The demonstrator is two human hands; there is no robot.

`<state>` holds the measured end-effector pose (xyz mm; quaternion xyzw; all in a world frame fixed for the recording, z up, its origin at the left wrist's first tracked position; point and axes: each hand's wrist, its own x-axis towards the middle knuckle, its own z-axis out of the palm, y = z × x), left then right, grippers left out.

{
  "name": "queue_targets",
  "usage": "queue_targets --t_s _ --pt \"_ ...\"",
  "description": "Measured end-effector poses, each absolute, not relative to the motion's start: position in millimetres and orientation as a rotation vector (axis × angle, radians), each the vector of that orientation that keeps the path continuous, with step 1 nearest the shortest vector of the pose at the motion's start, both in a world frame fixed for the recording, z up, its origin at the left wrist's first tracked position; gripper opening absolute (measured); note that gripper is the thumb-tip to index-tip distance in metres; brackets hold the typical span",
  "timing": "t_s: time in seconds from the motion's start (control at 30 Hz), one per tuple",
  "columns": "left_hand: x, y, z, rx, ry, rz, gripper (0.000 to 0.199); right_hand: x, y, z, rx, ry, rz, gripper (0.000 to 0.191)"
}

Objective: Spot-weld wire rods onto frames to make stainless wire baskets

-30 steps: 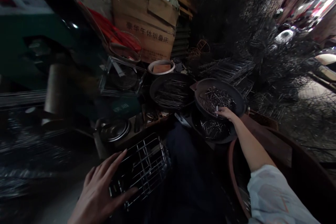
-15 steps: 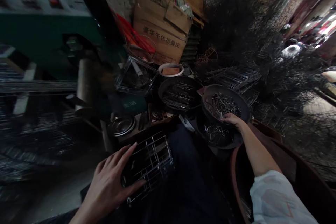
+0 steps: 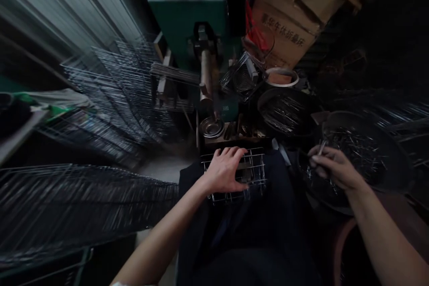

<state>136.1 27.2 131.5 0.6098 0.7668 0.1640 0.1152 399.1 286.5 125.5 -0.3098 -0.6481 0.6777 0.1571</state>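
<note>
A small wire basket (image 3: 258, 172) of bright metal rods rests on my lap. My left hand (image 3: 224, 172) lies over its left part, fingers spread along the far side and thumb stretched apart from them. My right hand (image 3: 333, 165) is closed in a pinch on a small bundle of short metal wire pieces (image 3: 322, 146), held above a lower dark pan (image 3: 310, 183). Beside that hand, on the right, a wide shallow pan (image 3: 398, 161) contains many loose short wire pieces (image 3: 362, 147). Part of the basket is hidden under my left hand.
A green machine (image 3: 181, 13) with a rod-like arm (image 3: 206, 73) stands ahead. Stacked wire racks (image 3: 110, 85) crowd the left. Farther back are a bowl of longer wires (image 3: 281, 109), a white-rimmed bowl (image 3: 295, 81) and a cardboard box (image 3: 284, 31). A rusty tub rim (image 3: 342, 237) is at lower right.
The view has swung left. My right hand has lifted from the upper pan of wire pieces and come closer to the basket with pieces in its fingers. My left hand remains at the basket.
</note>
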Motion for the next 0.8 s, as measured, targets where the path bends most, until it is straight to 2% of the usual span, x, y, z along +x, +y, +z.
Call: queue_targets --t_s 0.1,0.17,0.23,0.4,0.63,0.8 --pt "140 31 133 1.805 2.245 0.463 0.089 380 244 131 -0.628 -2.041 2.197 0.039" --pt "140 29 136 1.81 2.248 0.452 0.084 370 227 135 -0.463 -2.198 2.222 0.036" --pt "138 24 142 1.819 2.26 0.453 0.081 357 217 137 -0.357 -2.366 2.08 0.029" --pt "121 13 152 1.771 2.361 0.553 0.075 310 201 123 -0.1 -2.514 1.453 0.02" --pt "85 -9 155 1.687 2.488 0.681 0.074 262 189 107 0.245 -2.483 1.083 0.046" --pt "61 -16 156 1.705 2.615 0.701 0.071 232 184 105 0.326 -2.39 0.984 0.052"
